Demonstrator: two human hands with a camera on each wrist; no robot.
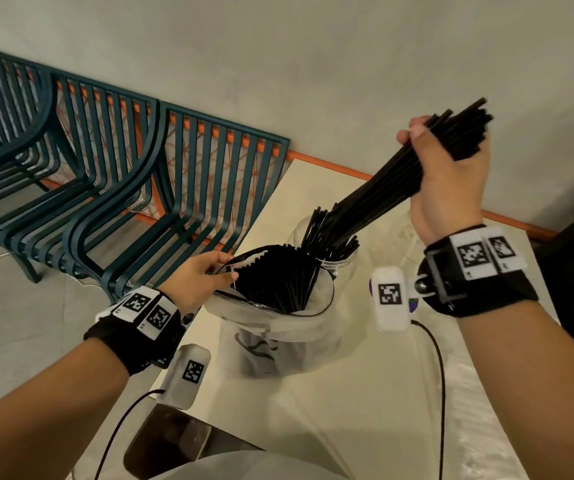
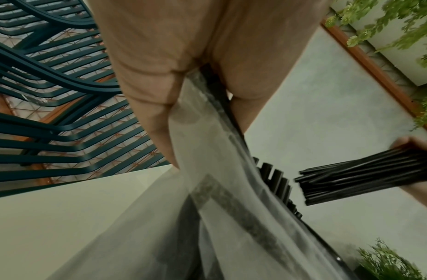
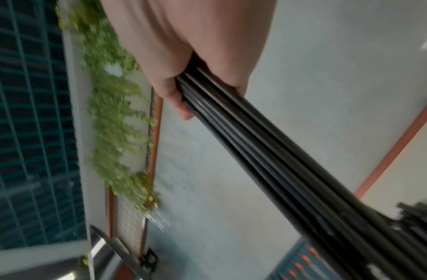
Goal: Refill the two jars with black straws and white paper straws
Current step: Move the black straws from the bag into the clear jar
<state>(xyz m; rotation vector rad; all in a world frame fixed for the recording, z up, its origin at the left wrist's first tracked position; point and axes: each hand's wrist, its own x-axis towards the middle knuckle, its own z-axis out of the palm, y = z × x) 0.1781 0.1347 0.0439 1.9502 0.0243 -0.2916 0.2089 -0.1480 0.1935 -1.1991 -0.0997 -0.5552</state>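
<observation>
My right hand grips a bundle of black straws high over the table; the bundle slants down-left, its lower ends in or just above a clear glass jar that holds more black straws. In front of that jar stands a clear plastic bag full of black straws. My left hand pinches the bag's rim at its left side; in the left wrist view its thumb and fingers clamp the plastic bag. A second clear jar shows partly behind my right wrist.
The pale table carries clear plastic wrap at the right. A row of dark green slatted chairs stands left of it. A dark object lies at the table's near left edge. Cables hang from both wrist units.
</observation>
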